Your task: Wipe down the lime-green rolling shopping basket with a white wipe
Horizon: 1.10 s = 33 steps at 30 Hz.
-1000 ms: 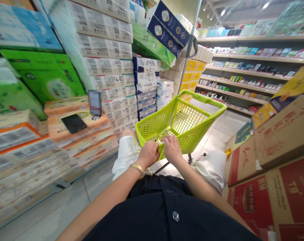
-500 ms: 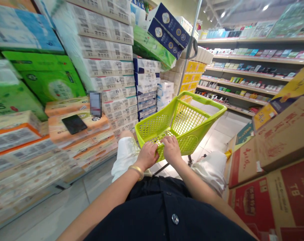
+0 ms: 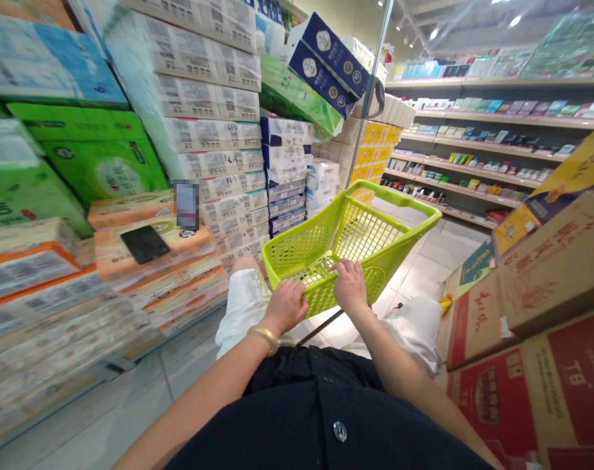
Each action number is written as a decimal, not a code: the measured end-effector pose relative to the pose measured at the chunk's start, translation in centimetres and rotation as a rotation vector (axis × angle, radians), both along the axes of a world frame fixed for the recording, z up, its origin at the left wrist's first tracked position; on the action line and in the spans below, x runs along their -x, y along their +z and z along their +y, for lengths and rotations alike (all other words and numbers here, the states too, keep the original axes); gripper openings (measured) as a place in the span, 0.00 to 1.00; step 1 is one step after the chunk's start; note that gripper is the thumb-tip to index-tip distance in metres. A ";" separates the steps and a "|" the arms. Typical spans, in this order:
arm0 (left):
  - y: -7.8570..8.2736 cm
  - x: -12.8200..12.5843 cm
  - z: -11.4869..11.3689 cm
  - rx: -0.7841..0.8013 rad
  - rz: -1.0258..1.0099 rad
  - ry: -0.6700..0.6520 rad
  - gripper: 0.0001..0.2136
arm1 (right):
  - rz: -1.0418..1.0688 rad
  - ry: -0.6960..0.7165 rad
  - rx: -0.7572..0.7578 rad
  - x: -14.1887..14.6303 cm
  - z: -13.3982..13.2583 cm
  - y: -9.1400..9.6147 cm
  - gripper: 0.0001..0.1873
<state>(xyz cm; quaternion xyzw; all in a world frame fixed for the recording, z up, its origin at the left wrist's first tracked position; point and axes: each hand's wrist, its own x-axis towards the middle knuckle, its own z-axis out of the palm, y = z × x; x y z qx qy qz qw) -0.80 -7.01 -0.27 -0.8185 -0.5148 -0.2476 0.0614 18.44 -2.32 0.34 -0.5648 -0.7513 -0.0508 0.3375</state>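
On a lime-green shopping basket's point(image 3: 301, 245) near rim, the left hand point(image 3: 284, 305) and right hand point(image 3: 350, 286) curl fingers shut.

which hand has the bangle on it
The left hand, with a gold bangle on its wrist; the right hand, also gripping the green basket, has a bare wrist.

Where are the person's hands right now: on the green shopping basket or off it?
On it: the left hand and the right hand both curl over the near rim of the lime-green basket, fingers closed on it.
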 end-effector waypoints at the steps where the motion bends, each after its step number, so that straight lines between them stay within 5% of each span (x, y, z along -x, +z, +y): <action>1: 0.0 0.1 0.0 -0.001 -0.003 0.002 0.04 | 0.003 0.030 -0.006 0.9 -0.6 -0.2 0.21; 7: -0.1 0.6 0.0 -0.002 -0.003 -0.001 0.04 | 0.008 0.173 -0.067 3.5 -2.7 -1.1 0.22; 14: -0.1 0.4 -0.3 -0.002 -0.003 -0.009 0.02 | 0.078 0.099 -0.060 0.9 -1.0 -0.2 0.22; 23: -0.2 0.3 -0.3 -0.006 -0.008 0.014 0.03 | 0.035 0.163 -0.056 3.7 -2.7 -1.2 0.22; 33: 0.0 0.7 -0.3 -0.048 0.056 0.002 0.03 | 0.025 0.172 -0.083 3.5 -2.5 -1.5 0.20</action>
